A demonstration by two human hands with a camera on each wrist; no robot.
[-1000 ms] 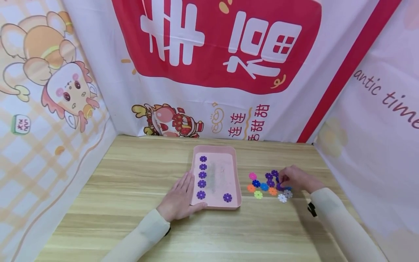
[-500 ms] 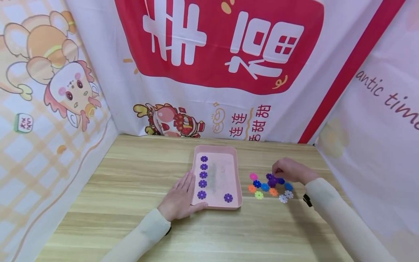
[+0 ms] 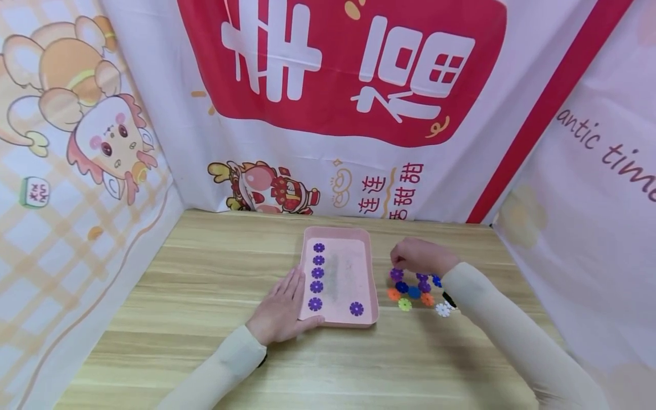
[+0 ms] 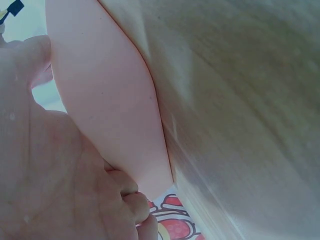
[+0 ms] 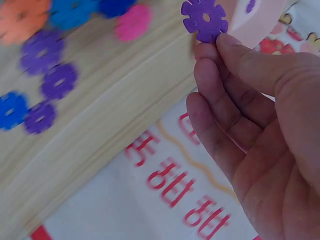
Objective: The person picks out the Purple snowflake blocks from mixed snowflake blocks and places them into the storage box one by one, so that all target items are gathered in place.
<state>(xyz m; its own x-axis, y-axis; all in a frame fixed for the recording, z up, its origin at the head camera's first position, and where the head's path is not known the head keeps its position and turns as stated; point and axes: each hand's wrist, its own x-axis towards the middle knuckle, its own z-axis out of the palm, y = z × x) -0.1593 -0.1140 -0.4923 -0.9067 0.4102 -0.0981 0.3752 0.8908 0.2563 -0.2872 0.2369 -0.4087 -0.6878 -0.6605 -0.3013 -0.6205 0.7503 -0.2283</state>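
Observation:
Between thumb and fingers, my right hand point(image 3: 424, 257) pinches a purple notched snowflake disc point(image 5: 205, 19), raised over the table to the right of the pink tray point(image 3: 353, 267). My left hand point(image 3: 277, 310) lies along the tray's left wall with fingers extended, the thumb across its front-left corner. In the left wrist view, that palm is against the tray's pink side point(image 4: 107, 95). Inside the tray, several purple discs point(image 3: 318, 273) form a column along the left, and a single purple disc point(image 3: 356, 308) lies at the front right.
Loose discs lie right of the tray: purple point(image 5: 59, 81), orange point(image 3: 427, 299), lime point(image 3: 405, 304), white point(image 3: 443, 310) and blue point(image 5: 12, 110) among them. A pink disc point(image 5: 133, 22) shows in the right wrist view. Printed cloth point(image 3: 328, 171) hangs at the table's back edge.
My right hand has come up from the loose discs with a purple disc and moved left toward the tray. My left hand and the tray stay in place.

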